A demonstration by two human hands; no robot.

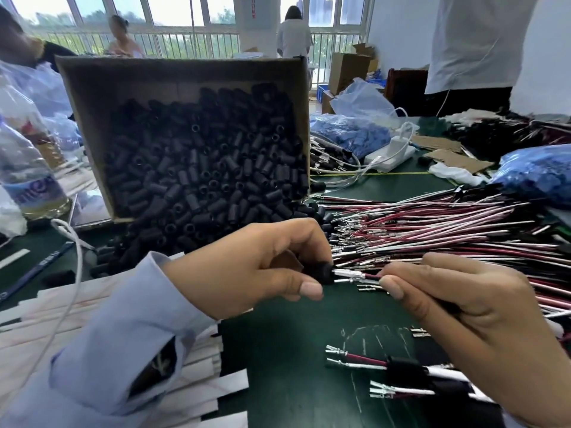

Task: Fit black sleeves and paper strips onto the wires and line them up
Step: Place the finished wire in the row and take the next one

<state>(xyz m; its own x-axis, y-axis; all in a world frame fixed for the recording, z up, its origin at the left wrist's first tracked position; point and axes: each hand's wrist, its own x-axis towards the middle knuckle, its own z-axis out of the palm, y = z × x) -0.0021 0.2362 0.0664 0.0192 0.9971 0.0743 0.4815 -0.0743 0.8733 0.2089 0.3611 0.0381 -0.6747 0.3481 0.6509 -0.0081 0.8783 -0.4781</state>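
**While both hands pinch, sleeve and wire ends meet**

Where the green bench [293,350] lies bare near its front edge, the left hand [247,267] pinches a black sleeve [321,273] between thumb and curled fingers. The right hand [463,310] grips a wire pair [367,277], one red and one white, just behind its metal terminals. The terminal tips reach the sleeve's mouth; whether they are already inside is hard to tell, since the fingers cover that end.

Behind the hands, towards the back left of the bench, a cardboard box [92,97] stands tilted up with its open face to the camera. It holds a heap of loose sleeves [200,168], and some have spilled onto the bench at its lower edge. To the right of the box, a wide spread of red and white wires [448,223] lies with the terminals pointing left.

Paper strips [197,393] are stacked along the front left corner, partly under the pale blue sleeve of the left arm. Near the front right, below the right hand, lie fitted wires [401,366], each with a black sleeve and a white wrap, side by side.

A water bottle [27,177] stands at the left edge. Bags of blue parts [537,177] sit at the right edge.
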